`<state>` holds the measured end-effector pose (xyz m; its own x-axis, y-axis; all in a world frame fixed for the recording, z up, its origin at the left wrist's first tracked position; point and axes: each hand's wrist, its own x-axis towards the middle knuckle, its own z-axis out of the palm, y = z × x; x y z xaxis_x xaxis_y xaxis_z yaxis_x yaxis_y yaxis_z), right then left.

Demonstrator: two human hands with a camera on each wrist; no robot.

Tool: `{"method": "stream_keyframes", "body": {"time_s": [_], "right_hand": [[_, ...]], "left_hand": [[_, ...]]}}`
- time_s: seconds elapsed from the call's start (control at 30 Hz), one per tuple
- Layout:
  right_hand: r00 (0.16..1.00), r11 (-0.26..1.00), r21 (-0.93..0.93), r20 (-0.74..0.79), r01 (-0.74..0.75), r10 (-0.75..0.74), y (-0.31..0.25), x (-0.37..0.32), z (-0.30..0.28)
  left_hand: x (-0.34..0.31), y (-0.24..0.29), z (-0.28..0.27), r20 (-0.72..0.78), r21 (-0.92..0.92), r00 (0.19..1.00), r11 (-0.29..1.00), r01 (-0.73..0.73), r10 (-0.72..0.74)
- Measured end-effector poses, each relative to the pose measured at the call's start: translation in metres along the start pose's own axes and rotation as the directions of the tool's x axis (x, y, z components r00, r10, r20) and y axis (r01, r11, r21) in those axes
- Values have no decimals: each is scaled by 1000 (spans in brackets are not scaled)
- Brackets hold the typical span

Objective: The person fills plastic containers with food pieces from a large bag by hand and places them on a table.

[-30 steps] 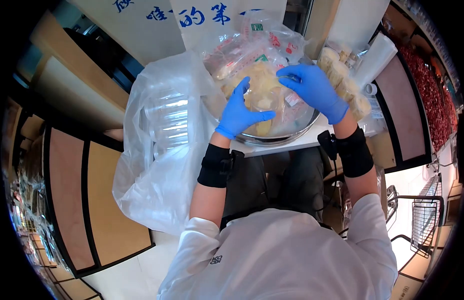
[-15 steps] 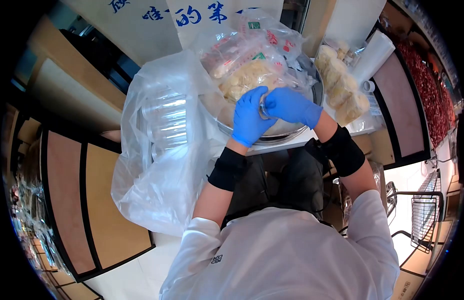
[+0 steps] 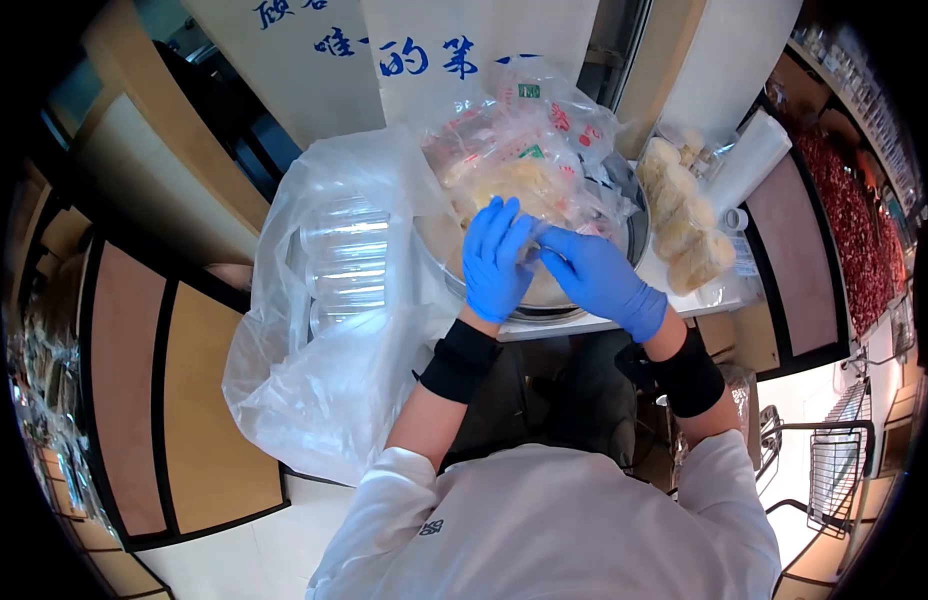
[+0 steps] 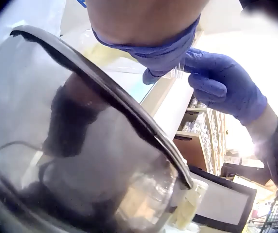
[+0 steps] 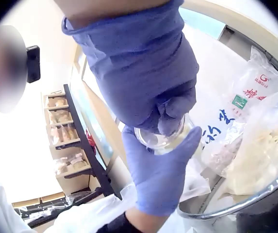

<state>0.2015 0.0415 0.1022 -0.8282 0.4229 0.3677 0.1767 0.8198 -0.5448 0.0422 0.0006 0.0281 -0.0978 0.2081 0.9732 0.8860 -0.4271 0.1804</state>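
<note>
Your left hand [image 3: 494,262] holds a clear plastic jar [image 5: 161,142] above the near part of a round metal basin [image 3: 642,225], its grip narrowed around the jar's side, with the thumb opposite the fingers. Your right hand [image 3: 602,283] comes in from the other side, its bent fingers bunched at the jar's open mouth; whether that grip pinches the rim or something inside, you cannot tell from these views. Both hands wear blue gloves, and a black band [image 3: 460,360] wraps each wrist. Just beyond your fingers, clear bags with red and green print [image 3: 559,115] lie heaped in the basin, with pale yellow food [image 3: 524,190] showing through the plastic. The basin sits on a white table [image 3: 684,305]. To its right lie filled containers [image 3: 684,215] of pale yellow food, near a white roll [image 3: 749,160] and a small white ring [image 3: 734,219]. To its left, a large translucent bag [image 3: 299,400] encloses a row of clear empty-looking containers [image 3: 349,270]. A white panel with blue writing [image 3: 414,85] stands behind the basin.
</note>
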Motion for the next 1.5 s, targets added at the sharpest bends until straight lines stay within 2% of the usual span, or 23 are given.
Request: {"method": "stream_keyframes", "body": {"time_s": [0.07, 0.13, 0.17, 0.23, 0.3, 0.53, 0.7, 0.83, 0.9, 1.03, 1.1, 1.13, 1.17, 1.2, 1.23, 1.27, 1.3, 1.33, 1.37, 1.4, 1.43, 1.47, 1.5], "right_hand": [[998, 992, -122, -55, -27, 20, -8, -1, 4], [989, 992, -124, -136, 32, -49, -14, -3, 4], [987, 992, -125, -149, 34, -53, -13, -1, 5], [986, 992, -120, -154, 37, -56, -9, -4, 13], [995, 992, -127, -99, -24, 11, -5, 1, 13], [982, 984, -142, -136, 109, -129, -14, -2, 7], [968, 975, -218, -237, 31, -84, -16, -2, 5], [974, 945, -324, -224, -50, -25, 3, -1, 10], [960, 824, -536, -276, -183, 34, 5, -1, 13], [955, 819, -531, -288, -218, 68, 18, 1, 15], [940, 930, -359, -337, -79, -50, 8, 2, 7], [942, 930, -358, -333, -81, -47, -3, 2, 2], [929, 988, -135, -370, -77, 22, -18, 2, -4], [915, 993, 97, -390, -67, 100, -26, 1, -7], [916, 992, 102, -386, -75, 109, -26, -3, -9], [898, 978, 191, -411, -87, 159, -23, -8, -13], [877, 956, 277, -431, -95, 212, -20, -12, -16], [876, 954, 283, -428, -104, 222, -12, -13, -15], [822, 958, 280, -531, -61, 208, 1, -11, -11], [754, 963, 270, -629, -16, 190, 17, -8, -7], [756, 971, 213, -616, -111, 222, 35, -8, -4], [751, 969, 219, -619, -116, 230, 55, -10, -2], [854, 961, -37, -470, -274, 225, 74, -13, 0]], "left_hand": [[8, -3, -4, 9, 40, 1000, 999, -18, 17], [20, -5, -7, -23, 105, 996, 991, -81, 84], [24, -6, -4, -54, 67, 995, 995, -75, 79], [23, -6, -4, -56, 57, 996, 997, -61, 64], [29, -12, 0, -68, 48, 995, 996, -72, 75], [23, 1, 0, -82, 4, 993, 997, -82, 82], [28, 6, 11, -159, -99, 983, 989, -106, 89], [26, 13, 17, -95, -105, 991, 989, -106, 96], [29, 22, 16, -45, -73, 994, 992, -105, 102], [25, 20, 23, -42, -79, 998, 996, -46, 43], [23, 13, 23, 10, -97, 998, 994, -53, 55], [22, 11, 21, 12, -97, 999, 994, -48, 49], [23, 12, 16, -38, -110, 997, 992, 62, -67], [23, 11, 12, -85, -128, 980, 977, 171, -183], [17, 4, 13, -68, -126, 936, 934, 334, -344], [17, -2, 11, -60, -125, 935, 932, 341, -350], [19, -8, 8, -85, -168, 878, 875, 453, -471], [19, -13, 6, -103, -212, 805, 804, 556, -584], [18, -18, 4, -94, -210, 805, 802, 559, -585], [18, -24, 2, -120, -154, 855, 861, 485, -504], [17, -25, 1, -137, -95, 898, 908, 408, -418], [19, -23, 0, -127, -95, 901, 909, 406, -416], [22, -20, -2, -101, -112, 873, 877, 467, -478]]}}
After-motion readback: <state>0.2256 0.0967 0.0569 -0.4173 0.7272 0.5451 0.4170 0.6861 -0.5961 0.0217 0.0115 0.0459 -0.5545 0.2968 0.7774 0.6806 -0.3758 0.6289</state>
